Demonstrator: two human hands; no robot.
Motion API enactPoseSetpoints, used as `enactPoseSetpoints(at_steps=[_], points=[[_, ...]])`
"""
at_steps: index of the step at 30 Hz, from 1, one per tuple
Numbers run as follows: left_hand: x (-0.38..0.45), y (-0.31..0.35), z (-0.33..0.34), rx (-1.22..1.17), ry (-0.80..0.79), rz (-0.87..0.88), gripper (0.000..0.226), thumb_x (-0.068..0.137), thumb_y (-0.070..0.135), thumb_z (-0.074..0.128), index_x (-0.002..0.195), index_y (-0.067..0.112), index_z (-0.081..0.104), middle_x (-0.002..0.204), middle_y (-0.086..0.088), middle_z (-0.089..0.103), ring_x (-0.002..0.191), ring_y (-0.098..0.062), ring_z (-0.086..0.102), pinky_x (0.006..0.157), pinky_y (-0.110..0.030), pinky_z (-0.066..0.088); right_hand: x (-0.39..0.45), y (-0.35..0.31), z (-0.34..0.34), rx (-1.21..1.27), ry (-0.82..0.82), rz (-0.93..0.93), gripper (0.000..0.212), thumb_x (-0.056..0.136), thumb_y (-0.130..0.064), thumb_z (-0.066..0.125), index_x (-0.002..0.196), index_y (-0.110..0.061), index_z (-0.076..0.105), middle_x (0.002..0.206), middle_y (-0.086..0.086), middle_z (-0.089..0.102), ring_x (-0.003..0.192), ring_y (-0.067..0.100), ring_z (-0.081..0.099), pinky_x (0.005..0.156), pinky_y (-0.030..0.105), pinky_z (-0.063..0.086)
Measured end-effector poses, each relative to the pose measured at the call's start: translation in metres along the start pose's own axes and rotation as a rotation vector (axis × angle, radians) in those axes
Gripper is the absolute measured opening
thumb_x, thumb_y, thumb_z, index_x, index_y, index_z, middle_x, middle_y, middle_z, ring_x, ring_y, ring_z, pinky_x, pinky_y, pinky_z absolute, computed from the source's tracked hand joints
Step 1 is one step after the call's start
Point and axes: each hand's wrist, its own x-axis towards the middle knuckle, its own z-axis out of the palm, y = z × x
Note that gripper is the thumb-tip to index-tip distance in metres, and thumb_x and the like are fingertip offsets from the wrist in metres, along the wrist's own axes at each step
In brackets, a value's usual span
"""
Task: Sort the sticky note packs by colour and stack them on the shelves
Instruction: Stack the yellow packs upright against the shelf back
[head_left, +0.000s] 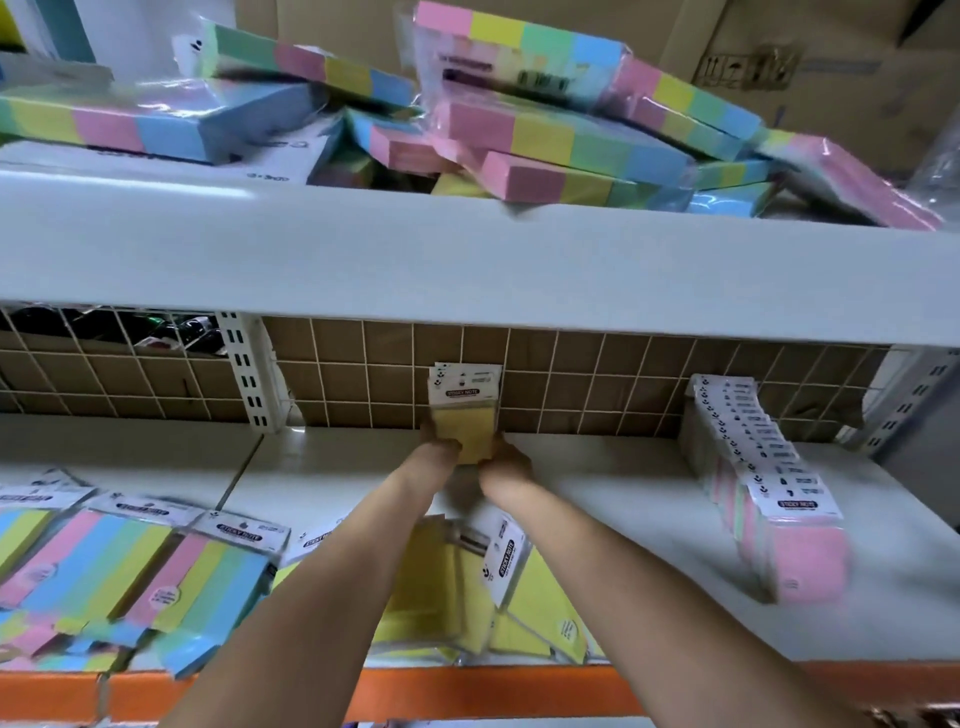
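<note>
Yellow pack (464, 415): upright at centre frame, against the wire grid (571, 374) at the back of the lower shelf (623, 499).
Left hand (440, 446): holds its left side.
Right hand (506, 460): holds its right side.
Pink row (763, 488): standing, right.
Yellow pile (467, 587): lower centre, beneath the forearms.
Striped packs (545, 135): heaped on upper shelf (363, 249).

arms: two, bare to frame edge | sleeves: none visible | jewellery: none visible

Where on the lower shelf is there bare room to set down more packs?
Bare shelf lies between the yellow packs both hands hold at the grid back and the pink row on the right; also at back left, behind the striped packs. The front edge is crowded with striped and loose yellow packs.
</note>
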Motion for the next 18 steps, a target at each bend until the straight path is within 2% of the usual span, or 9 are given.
enactPoseSetpoints(at_steps=[2,5,10,15,18], points=[[0.004,-0.004,-0.001,0.054,-0.007,0.018,0.051,0.093,0.005,0.042,0.143,0.012,0.035,0.139,-0.012,0.049,0.121,-0.03,0.049,0.098,-0.033,0.042,-0.001,0.0,-0.001,0.039,-0.015,-0.006,0.04,0.101,-0.02,0.037,0.14,-0.012,0.039,0.139,0.012,0.051,0.126,0.029,0.051,0.095,0.029,0.041],[0.018,-0.013,-0.003,0.053,-0.01,0.008,0.061,0.088,0.007,0.041,0.146,0.021,0.032,0.137,-0.011,0.052,0.118,-0.03,0.051,0.102,-0.038,0.042,0.0,0.001,-0.004,0.012,-0.043,-0.025,0.041,0.101,-0.021,0.038,0.14,-0.009,0.038,0.141,0.013,0.05,0.128,0.029,0.049,0.096,0.029,0.039],[0.004,-0.006,-0.008,0.065,-0.037,0.026,0.053,0.093,0.004,0.039,0.143,0.022,0.035,0.131,-0.011,0.054,0.112,-0.028,0.051,0.088,-0.031,0.041,0.0,0.001,-0.002,0.016,-0.064,-0.007,0.041,0.097,-0.016,0.039,0.137,-0.009,0.041,0.137,0.014,0.053,0.124,0.03,0.052,0.091,0.028,0.042],[0.006,-0.006,-0.01,0.07,-0.067,0.006,0.052,0.094,0.005,0.037,0.143,0.023,0.034,0.133,-0.012,0.053,0.118,-0.03,0.05,0.09,-0.031,0.04,-0.004,0.002,-0.004,0.047,-0.068,0.005,0.043,0.095,-0.013,0.042,0.138,-0.01,0.039,0.137,0.014,0.052,0.125,0.032,0.051,0.094,0.03,0.042],[0.006,-0.006,-0.01,0.07,-0.02,-0.026,0.055,0.095,0.007,0.039,0.147,0.018,0.026,0.139,-0.013,0.048,0.124,-0.033,0.046,0.103,-0.04,0.039,-0.008,0.005,-0.009,0.056,-0.085,0.012,0.049,0.095,-0.01,0.04,0.143,-0.007,0.031,0.139,0.016,0.049,0.126,0.032,0.049,0.087,0.026,0.041]])
